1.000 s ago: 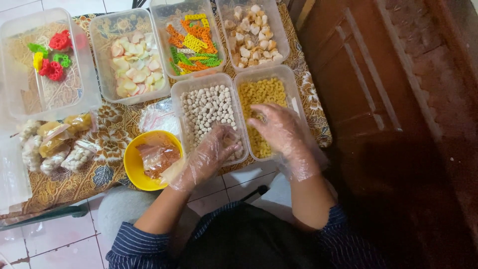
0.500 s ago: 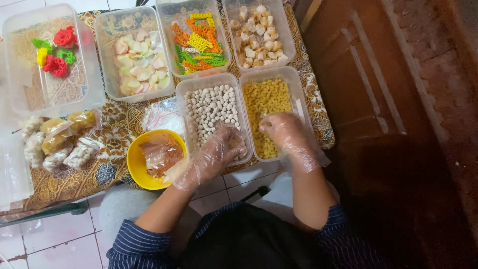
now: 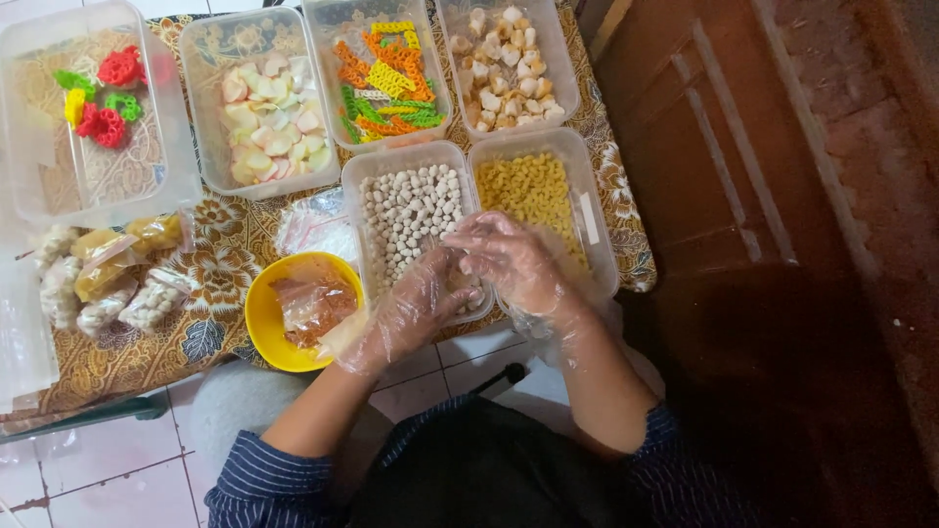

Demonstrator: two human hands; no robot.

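Head view | left hand (image 3: 416, 305) in clear glove, fingers curled, whether pinching cannot tell, over near end of tub of small white balls (image 3: 411, 220) | right hand (image 3: 509, 259) gloved, fingers bent, touching left fingertips between that tub and tub of yellow curls (image 3: 538, 196) | yellow bowl (image 3: 279, 318) just left.

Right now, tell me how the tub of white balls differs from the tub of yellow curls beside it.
The white-ball tub holds small round pale pieces; the yellow-curl tub holds bent yellow pieces. The white-ball tub lies on the left, next to the yellow bowl; the yellow-curl tub lies nearer the table's right edge. The gloved left hand covers the white-ball tub's near end; the gloved right hand reaches across both. Both are clear, lidless, rectangular tubs.
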